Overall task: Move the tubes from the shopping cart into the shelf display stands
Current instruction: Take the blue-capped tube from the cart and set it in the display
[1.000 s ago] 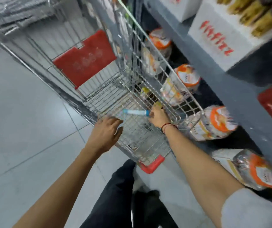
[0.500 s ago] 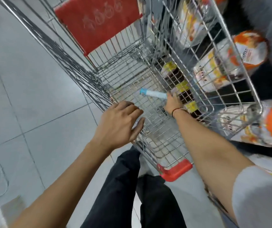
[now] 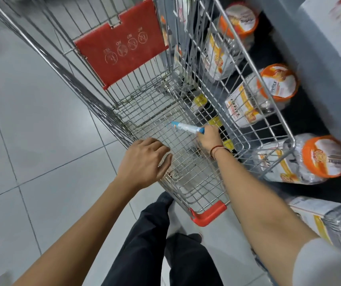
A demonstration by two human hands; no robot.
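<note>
A wire shopping cart (image 3: 95, 104) stands in front of me, its basket seen from above. My right hand (image 3: 207, 139) reaches inside it and is shut on a white tube with blue ends (image 3: 186, 127), held level and pointing left above the cart floor. My left hand (image 3: 145, 161) rests on the cart's near left rim, fingers curled over the wire, holding no tube. Several yellow-capped items (image 3: 199, 100) lie along the cart's right inner side; what they are I cannot tell. A red thread circles my right wrist.
A red plastic flap (image 3: 120, 48) hangs at the cart's far end. Large clear jars with orange lids (image 3: 277, 83) line the low dark shelf to the right. A red corner bumper (image 3: 209, 213) marks the cart's near end. My dark-trousered legs stand on grey floor tiles (image 3: 31, 141).
My view has tilted down toward the cart floor. The right hand keeps hold of the tube low inside the cart. The left hand stays on the rim.
</note>
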